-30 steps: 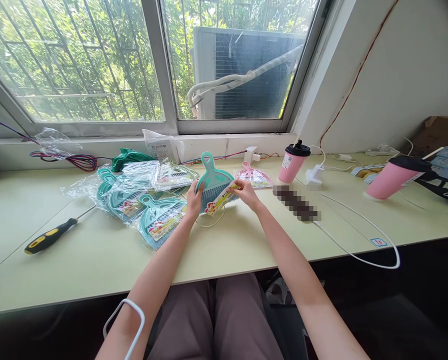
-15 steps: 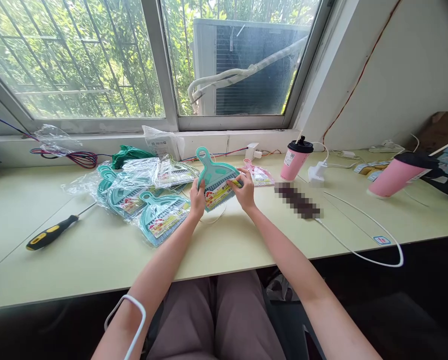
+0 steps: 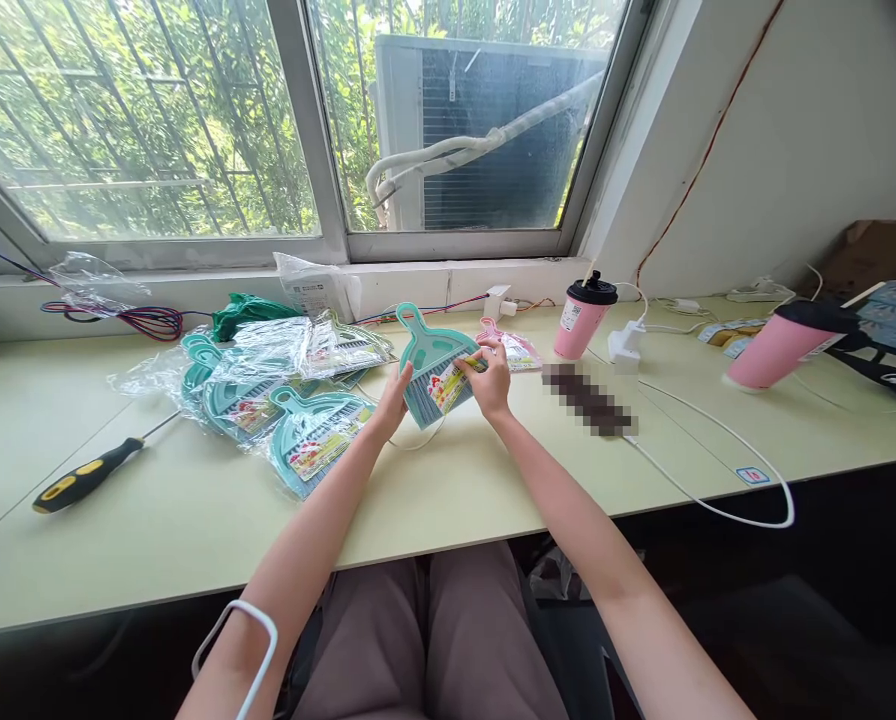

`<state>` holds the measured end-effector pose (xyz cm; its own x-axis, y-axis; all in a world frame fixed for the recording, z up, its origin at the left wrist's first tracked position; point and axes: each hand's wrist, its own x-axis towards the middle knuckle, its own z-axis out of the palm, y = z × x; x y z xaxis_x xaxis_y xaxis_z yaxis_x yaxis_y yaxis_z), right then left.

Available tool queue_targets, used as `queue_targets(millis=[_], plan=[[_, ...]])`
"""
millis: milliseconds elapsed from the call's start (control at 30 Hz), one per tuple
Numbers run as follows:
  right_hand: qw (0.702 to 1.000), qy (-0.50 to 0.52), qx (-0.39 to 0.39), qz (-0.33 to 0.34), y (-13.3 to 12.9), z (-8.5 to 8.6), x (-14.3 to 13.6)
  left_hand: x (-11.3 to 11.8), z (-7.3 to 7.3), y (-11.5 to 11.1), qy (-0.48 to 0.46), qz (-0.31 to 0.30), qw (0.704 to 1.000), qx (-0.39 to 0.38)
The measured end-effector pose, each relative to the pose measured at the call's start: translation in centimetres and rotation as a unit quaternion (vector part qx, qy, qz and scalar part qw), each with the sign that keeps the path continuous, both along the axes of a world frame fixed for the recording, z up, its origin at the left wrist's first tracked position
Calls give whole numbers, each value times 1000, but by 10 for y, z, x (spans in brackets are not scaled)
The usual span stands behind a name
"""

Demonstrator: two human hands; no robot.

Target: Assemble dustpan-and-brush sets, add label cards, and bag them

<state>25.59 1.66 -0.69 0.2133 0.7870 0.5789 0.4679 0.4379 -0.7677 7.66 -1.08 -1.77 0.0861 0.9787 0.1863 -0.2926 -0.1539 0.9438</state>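
A teal mini dustpan (image 3: 434, 345) with a grey-bristled brush (image 3: 422, 402) nested in it is held up over the table, handle pointing away. My left hand (image 3: 393, 402) grips its lower left edge. At the right side, my right hand (image 3: 491, 382) pinches the end of a yellow printed paper label (image 3: 445, 387) that lies tilted across the bristles. Just left of my left hand lies another teal dustpan set (image 3: 320, 440) in clear wrapping. Behind it are several more wrapped dustpan sets (image 3: 249, 400), overlapping in a pile.
A black-and-yellow screwdriver (image 3: 88, 475) lies at the left. Beyond my right hand is a pink dustpan set (image 3: 519, 350). Pink lidded cups (image 3: 579, 325) stand at the right, near a white charger (image 3: 625, 345) and a white cable (image 3: 718, 425). A blurred dark object (image 3: 589, 400) lies there too.
The yellow label has shifted to the right and tilted more across the bristles. The dustpan has turned slightly in my hands. The whole view has moved a little.
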Motion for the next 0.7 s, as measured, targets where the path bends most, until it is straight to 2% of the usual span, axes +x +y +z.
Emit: queue_targets(millis=[100, 200, 433, 500, 600, 667, 700], plan=[[1000, 1, -7, 3, 0, -1, 0, 0, 5, -4, 1, -20, 1000, -13], [1000, 2, -12, 5, 0, -4, -2, 0, 6, -5, 33, -4, 999, 14], [999, 7, -37, -1, 1, -6, -3, -4, -4, 4, 29, 10, 999, 9], [998, 43, -53, -9, 6, -7, -1, -5, -8, 7, 25, 14, 999, 21], [983, 148, -105, 5, 15, -11, 2, -7, -13, 11, 14, 45, 998, 33], [962, 215, -159, 49, 20, -16, 2, -8, -14, 12, 4, 69, 997, 33], [947, 243, -188, 92, 21, -19, 1, -8, -13, 11, -1, 77, 997, 32]])
